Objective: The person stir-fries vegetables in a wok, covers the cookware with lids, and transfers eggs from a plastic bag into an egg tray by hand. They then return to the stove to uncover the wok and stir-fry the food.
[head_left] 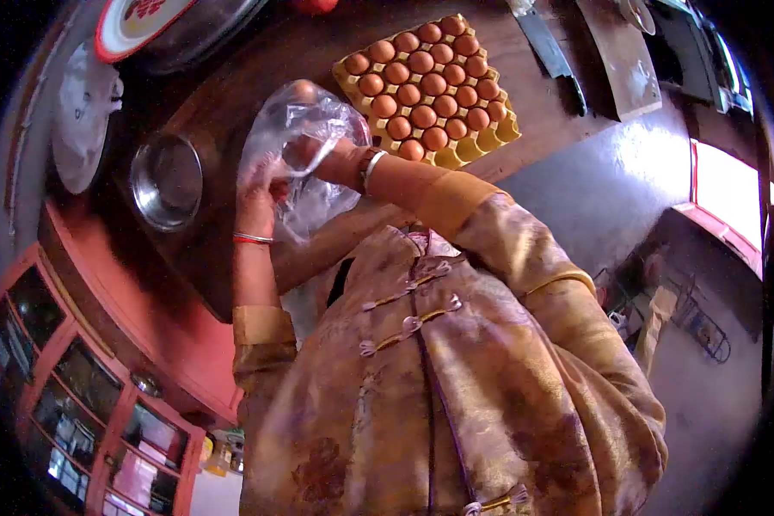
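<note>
A clear plastic bag (271,120) is bunched up at the table's near side, with a brown egg (303,89) showing at its far end. My left hand (262,182) is closed on the bag's near left edge, a red band round the wrist. My right hand (340,163) reaches across into the bag's folds. Plastic and a white strip cover its fingers, so what they hold is hidden. Just beyond my right forearm is a yellow egg tray (509,131) with many brown eggs (433,84); several cups along its near right edge hold none.
To the left on the wooden table (297,47) is a metal bowl (167,182). A red-rimmed enamel dish (142,26) lies at the far left. A cleaver (546,52) and a wooden board (619,64) are at the far right. A glass-fronted cabinet (103,404) stands lower left.
</note>
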